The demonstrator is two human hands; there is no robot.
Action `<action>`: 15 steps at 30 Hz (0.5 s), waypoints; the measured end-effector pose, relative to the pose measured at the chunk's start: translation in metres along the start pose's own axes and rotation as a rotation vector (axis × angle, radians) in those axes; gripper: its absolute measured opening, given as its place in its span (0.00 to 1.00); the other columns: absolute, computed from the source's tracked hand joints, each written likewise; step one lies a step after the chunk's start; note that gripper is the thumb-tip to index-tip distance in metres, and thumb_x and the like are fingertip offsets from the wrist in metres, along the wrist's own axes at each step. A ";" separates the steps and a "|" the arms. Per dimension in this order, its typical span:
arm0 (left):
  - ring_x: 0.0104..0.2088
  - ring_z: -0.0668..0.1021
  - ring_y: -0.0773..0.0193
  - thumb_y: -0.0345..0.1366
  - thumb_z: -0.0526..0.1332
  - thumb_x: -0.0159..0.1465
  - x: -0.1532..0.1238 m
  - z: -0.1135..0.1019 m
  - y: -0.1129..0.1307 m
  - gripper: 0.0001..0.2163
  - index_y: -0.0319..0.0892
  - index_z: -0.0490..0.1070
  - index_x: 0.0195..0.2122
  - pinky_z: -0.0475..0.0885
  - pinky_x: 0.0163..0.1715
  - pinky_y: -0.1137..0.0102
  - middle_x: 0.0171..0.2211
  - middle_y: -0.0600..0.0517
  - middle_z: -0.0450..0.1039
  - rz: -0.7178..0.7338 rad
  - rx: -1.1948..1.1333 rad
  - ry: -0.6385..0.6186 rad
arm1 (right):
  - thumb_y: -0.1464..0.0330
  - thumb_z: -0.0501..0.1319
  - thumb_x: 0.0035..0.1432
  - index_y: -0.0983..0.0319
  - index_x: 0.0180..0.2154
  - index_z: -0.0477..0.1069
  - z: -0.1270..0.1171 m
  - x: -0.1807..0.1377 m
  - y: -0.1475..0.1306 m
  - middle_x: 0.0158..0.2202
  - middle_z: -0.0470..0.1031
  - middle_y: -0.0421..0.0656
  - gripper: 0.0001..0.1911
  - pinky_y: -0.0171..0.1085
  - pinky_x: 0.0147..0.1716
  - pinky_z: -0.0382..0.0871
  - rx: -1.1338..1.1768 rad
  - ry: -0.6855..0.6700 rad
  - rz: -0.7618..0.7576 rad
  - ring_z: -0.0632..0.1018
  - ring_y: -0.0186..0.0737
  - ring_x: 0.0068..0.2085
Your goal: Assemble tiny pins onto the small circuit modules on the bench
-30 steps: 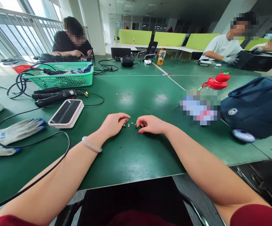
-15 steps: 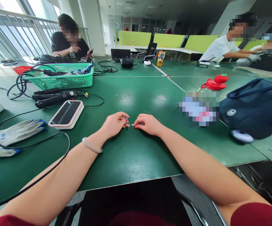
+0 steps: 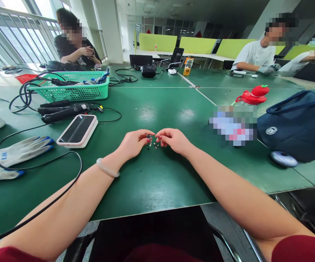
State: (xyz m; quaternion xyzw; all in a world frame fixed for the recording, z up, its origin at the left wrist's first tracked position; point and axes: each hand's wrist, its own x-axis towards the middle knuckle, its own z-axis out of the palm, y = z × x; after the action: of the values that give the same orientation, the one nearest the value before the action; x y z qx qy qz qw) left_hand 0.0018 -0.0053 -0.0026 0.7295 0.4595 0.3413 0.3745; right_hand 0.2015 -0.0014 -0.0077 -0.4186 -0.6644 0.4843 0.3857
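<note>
My left hand [image 3: 135, 143], below a pale bracelet [image 3: 107, 168], pinches a small dark piece with light specks [image 3: 149, 137] between thumb and fingers. My right hand [image 3: 173, 141] is close beside it, its fingers bent together and its fingertips near the piece. Whether the right fingers hold something tiny cannot be made out. Beneath the fingertips, small light-coloured bits [image 3: 155, 145] lie on the green tabletop [image 3: 152, 185]. A tiny dark bit [image 3: 148, 149] lies just left of them.
Left of my hands are a phone [image 3: 77, 130], a work glove [image 3: 23, 154], black cabled devices [image 3: 64, 112] and a green basket [image 3: 75, 89]. To the right stand a red-capped bottle [image 3: 251, 96] and a navy bag [image 3: 296, 125]. People sit across the table.
My right hand has lifted from the bits on the table to the piece in my left hand. The fingertips of both hands have come closer together.
</note>
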 end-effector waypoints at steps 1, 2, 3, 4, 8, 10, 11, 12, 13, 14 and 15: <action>0.36 0.79 0.63 0.34 0.59 0.59 0.000 0.000 0.001 0.14 0.44 0.75 0.46 0.73 0.43 0.66 0.35 0.51 0.78 0.009 0.042 0.002 | 0.64 0.61 0.50 0.63 0.34 0.73 0.000 0.000 0.000 0.28 0.76 0.41 0.10 0.33 0.28 0.68 0.046 -0.011 0.020 0.72 0.31 0.25; 0.34 0.78 0.63 0.35 0.60 0.59 -0.001 -0.001 0.002 0.14 0.45 0.75 0.46 0.73 0.41 0.66 0.33 0.52 0.78 0.015 0.088 0.003 | 0.63 0.62 0.50 0.63 0.34 0.73 0.001 0.000 -0.001 0.29 0.76 0.42 0.11 0.33 0.28 0.68 0.074 -0.021 0.036 0.73 0.31 0.25; 0.33 0.78 0.64 0.36 0.61 0.58 -0.002 -0.002 0.004 0.14 0.46 0.75 0.46 0.73 0.40 0.67 0.32 0.53 0.78 0.017 0.135 0.004 | 0.62 0.63 0.49 0.64 0.33 0.73 0.001 0.000 -0.001 0.28 0.76 0.42 0.12 0.33 0.28 0.68 0.082 -0.027 0.046 0.73 0.31 0.25; 0.32 0.77 0.64 0.37 0.61 0.58 -0.002 -0.002 0.006 0.14 0.47 0.76 0.46 0.72 0.38 0.67 0.31 0.54 0.77 0.019 0.180 0.005 | 0.62 0.64 0.49 0.64 0.32 0.73 0.002 0.000 -0.002 0.27 0.76 0.42 0.12 0.33 0.28 0.68 0.072 -0.026 0.048 0.73 0.31 0.25; 0.33 0.76 0.64 0.37 0.62 0.58 -0.004 -0.003 0.017 0.13 0.50 0.77 0.45 0.70 0.39 0.68 0.32 0.56 0.77 0.070 0.314 0.003 | 0.61 0.64 0.49 0.64 0.30 0.74 0.004 -0.001 -0.003 0.25 0.75 0.41 0.12 0.32 0.26 0.65 -0.058 0.040 0.007 0.71 0.31 0.24; 0.34 0.77 0.63 0.37 0.62 0.58 -0.005 -0.002 0.021 0.14 0.50 0.77 0.46 0.70 0.41 0.68 0.32 0.56 0.77 0.089 0.325 0.001 | 0.60 0.64 0.50 0.64 0.28 0.74 0.004 -0.001 -0.002 0.24 0.74 0.40 0.12 0.32 0.26 0.64 -0.116 0.075 -0.017 0.70 0.31 0.24; 0.36 0.77 0.63 0.36 0.62 0.58 -0.005 -0.001 0.022 0.15 0.49 0.76 0.46 0.69 0.42 0.67 0.31 0.56 0.77 0.092 0.319 0.003 | 0.60 0.63 0.51 0.64 0.28 0.74 0.005 -0.001 -0.002 0.23 0.73 0.39 0.12 0.32 0.26 0.64 -0.136 0.082 -0.025 0.70 0.31 0.24; 0.37 0.77 0.63 0.36 0.63 0.58 -0.005 -0.001 0.022 0.16 0.49 0.75 0.48 0.69 0.44 0.67 0.31 0.56 0.77 0.092 0.311 0.008 | 0.60 0.63 0.51 0.63 0.27 0.73 0.005 -0.002 -0.002 0.22 0.73 0.39 0.12 0.32 0.26 0.63 -0.153 0.085 -0.032 0.70 0.31 0.24; 0.38 0.78 0.62 0.36 0.63 0.57 -0.005 0.000 0.021 0.17 0.49 0.74 0.49 0.69 0.45 0.67 0.31 0.56 0.77 0.091 0.304 0.013 | 0.60 0.63 0.51 0.63 0.27 0.73 0.006 -0.002 -0.002 0.22 0.72 0.38 0.12 0.32 0.26 0.63 -0.172 0.087 -0.039 0.70 0.31 0.24; 0.39 0.78 0.62 0.36 0.63 0.57 -0.005 0.000 0.021 0.17 0.49 0.74 0.49 0.69 0.46 0.66 0.31 0.56 0.77 0.089 0.299 0.016 | 0.60 0.63 0.51 0.63 0.27 0.73 0.006 -0.002 -0.002 0.22 0.72 0.38 0.12 0.32 0.26 0.62 -0.193 0.091 -0.047 0.70 0.31 0.24; 0.39 0.78 0.62 0.36 0.63 0.57 -0.004 0.001 0.020 0.18 0.49 0.73 0.50 0.68 0.46 0.66 0.31 0.56 0.77 0.088 0.296 0.017 | 0.60 0.63 0.51 0.63 0.27 0.73 0.006 -0.003 -0.002 0.22 0.72 0.38 0.12 0.32 0.26 0.62 -0.218 0.097 -0.057 0.70 0.31 0.24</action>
State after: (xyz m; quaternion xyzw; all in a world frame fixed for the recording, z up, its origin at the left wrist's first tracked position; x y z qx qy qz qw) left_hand 0.0093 -0.0156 0.0135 0.7932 0.4755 0.2919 0.2438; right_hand 0.1962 -0.0062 -0.0073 -0.4618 -0.7053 0.3773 0.3832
